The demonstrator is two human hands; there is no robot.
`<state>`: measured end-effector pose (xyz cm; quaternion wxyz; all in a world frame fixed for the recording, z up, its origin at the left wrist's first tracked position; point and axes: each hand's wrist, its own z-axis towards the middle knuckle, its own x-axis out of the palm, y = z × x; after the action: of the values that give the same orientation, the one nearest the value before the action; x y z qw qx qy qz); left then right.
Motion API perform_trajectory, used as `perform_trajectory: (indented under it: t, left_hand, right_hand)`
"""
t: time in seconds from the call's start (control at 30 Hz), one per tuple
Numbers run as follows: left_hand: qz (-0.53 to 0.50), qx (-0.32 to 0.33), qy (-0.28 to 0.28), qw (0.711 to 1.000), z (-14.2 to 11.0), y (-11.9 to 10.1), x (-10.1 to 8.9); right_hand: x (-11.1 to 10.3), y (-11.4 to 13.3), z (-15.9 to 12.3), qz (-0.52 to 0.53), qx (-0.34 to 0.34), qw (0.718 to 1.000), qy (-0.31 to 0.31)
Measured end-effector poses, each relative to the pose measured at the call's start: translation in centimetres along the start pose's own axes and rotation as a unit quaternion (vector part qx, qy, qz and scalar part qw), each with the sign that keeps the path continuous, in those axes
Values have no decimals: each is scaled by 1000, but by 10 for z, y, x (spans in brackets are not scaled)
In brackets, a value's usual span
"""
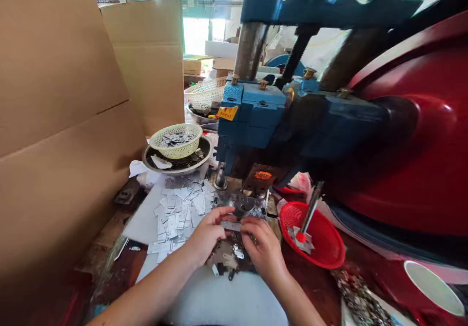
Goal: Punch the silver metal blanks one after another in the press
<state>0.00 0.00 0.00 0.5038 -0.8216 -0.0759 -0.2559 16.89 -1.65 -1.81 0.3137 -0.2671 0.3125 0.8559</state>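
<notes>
A small flat metal plate spans the gap between my two hands, just in front of the die of a blue press. My left hand pinches the plate's left end between thumb and fingers. At its right end, my right hand has its fingers closed on the same plate. Beneath my hands, the dark press bed carries several loose metal bits. Left of my left hand lies a spread of thin metal plates on a pale sheet.
A red plastic basket holding a few plates stands at the right, under a red-tipped lever. Behind the loose plates, a pale basket sits in a metal bowl. Cardboard walls the left; a large red flywheel fills the right.
</notes>
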Motion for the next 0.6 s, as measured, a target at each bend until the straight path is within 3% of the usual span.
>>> perform_trajectory:
  t: [0.2, 0.3, 0.43, 0.5, 0.6]
  left_hand:
    - [6, 44, -25, 999, 0, 1, -2]
    - [145, 100, -26, 984, 5, 3, -4]
    - [407, 229, -50, 883, 25, -3, 1]
    - [468, 274, -63, 838, 42, -7, 6]
    - [509, 292, -91, 805, 68, -10, 11]
  right_hand:
    - [-4, 1, -10, -73, -51, 995, -37]
    - [-1, -4, -8, -38, -5, 999, -22]
    - [9, -17, 2, -11, 160, 987, -30]
    - [14, -26, 10, 0, 206, 978, -36]
    - [21, -41, 23, 13, 239, 970, -43]
